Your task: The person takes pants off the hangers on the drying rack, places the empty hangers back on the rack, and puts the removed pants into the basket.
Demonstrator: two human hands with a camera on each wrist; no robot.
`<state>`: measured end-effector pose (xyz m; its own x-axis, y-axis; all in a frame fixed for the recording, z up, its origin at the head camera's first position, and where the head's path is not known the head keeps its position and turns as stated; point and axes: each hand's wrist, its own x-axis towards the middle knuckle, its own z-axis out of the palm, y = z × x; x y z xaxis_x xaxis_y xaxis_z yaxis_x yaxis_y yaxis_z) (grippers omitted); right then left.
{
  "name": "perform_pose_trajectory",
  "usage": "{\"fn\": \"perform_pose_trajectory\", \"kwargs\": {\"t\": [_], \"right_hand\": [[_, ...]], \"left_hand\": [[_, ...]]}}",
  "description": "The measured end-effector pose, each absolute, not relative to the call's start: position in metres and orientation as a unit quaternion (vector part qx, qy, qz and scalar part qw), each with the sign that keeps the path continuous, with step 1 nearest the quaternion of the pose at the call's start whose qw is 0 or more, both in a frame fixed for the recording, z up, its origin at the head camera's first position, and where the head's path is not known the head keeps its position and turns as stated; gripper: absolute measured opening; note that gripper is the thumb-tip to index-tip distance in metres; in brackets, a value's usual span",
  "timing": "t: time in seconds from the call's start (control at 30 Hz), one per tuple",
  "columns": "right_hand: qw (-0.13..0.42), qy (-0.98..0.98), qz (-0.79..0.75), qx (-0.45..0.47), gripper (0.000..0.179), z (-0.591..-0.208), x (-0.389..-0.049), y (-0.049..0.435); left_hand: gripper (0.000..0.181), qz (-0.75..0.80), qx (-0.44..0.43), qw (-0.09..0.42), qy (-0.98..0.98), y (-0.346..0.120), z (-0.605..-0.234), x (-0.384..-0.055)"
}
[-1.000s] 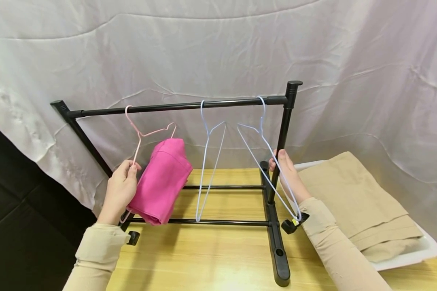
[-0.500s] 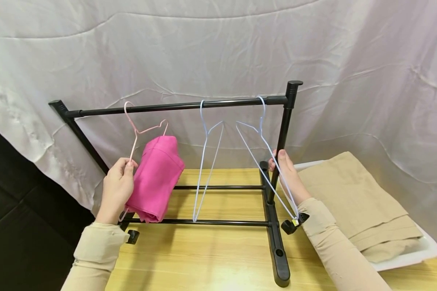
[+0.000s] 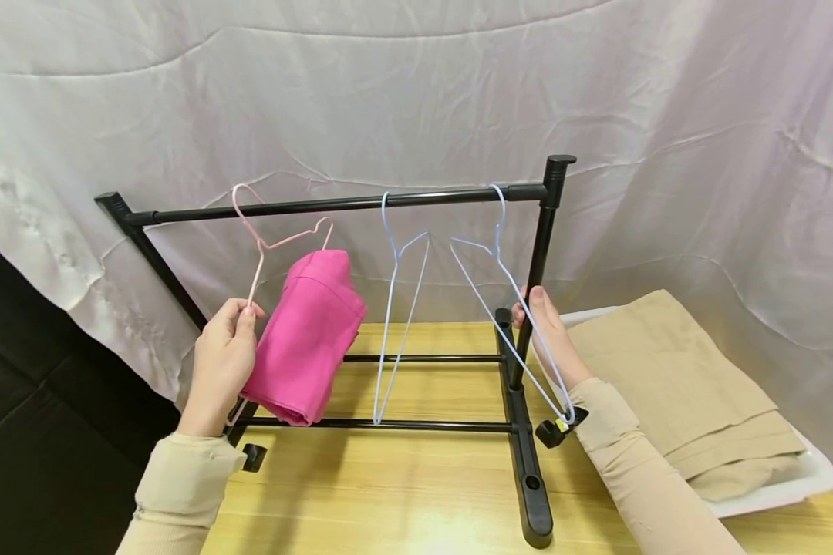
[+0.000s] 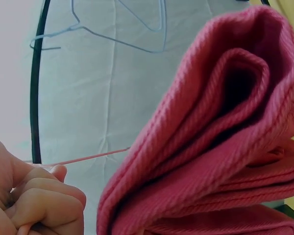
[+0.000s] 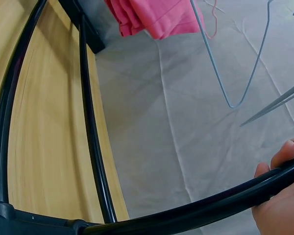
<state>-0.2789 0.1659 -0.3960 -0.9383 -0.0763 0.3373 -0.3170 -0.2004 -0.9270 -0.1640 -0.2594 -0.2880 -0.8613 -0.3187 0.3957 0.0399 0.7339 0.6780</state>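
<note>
My left hand [image 3: 225, 362] pinches one side of a pink wire hanger [image 3: 263, 246]. A folded pink garment [image 3: 308, 339] of thick cloth is draped over that hanger; its layered folds fill much of the left wrist view. The hanger's hook stands raised around the black rail [image 3: 319, 205] of a small clothes rack, its top above the bar. My right hand [image 3: 555, 335] grips the rack's right upright [image 3: 543, 239], fingers wrapped round the tube in the right wrist view. Two bare blue hangers [image 3: 395, 260] hang from the rail between the hands; the right-hand one crosses in front of my right hand.
A white tray [image 3: 815, 478] with folded tan cloth [image 3: 673, 378] sits right of the rack on the wooden table [image 3: 389, 493]. Two lower bars and black feet [image 3: 534, 501] form the rack's base. Pale curtain [image 3: 416, 100] hangs behind; black cloth [image 3: 42, 385] lies at the left.
My left hand moved the pink hanger and garment left, then raised the hanger so its hook rose above the rail; the garment swung back right. The right hand stayed on the upright.
</note>
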Motion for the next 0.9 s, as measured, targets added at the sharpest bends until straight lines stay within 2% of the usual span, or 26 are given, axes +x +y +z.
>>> {"fn": "perform_pose_trajectory", "kwargs": {"t": [0.57, 0.9], "right_hand": [[0.101, -0.646, 0.740, 0.154, 0.036, -0.390, -0.274, 0.163], [0.122, -0.782, 0.599, 0.121, 0.043, -0.387, -0.255, 0.166]], "left_hand": [[0.033, -0.368, 0.066, 0.249, -0.893, -0.245, -0.291, -0.139], [0.032, -0.368, 0.058, 0.234, -0.898, -0.242, -0.301, -0.125]]}}
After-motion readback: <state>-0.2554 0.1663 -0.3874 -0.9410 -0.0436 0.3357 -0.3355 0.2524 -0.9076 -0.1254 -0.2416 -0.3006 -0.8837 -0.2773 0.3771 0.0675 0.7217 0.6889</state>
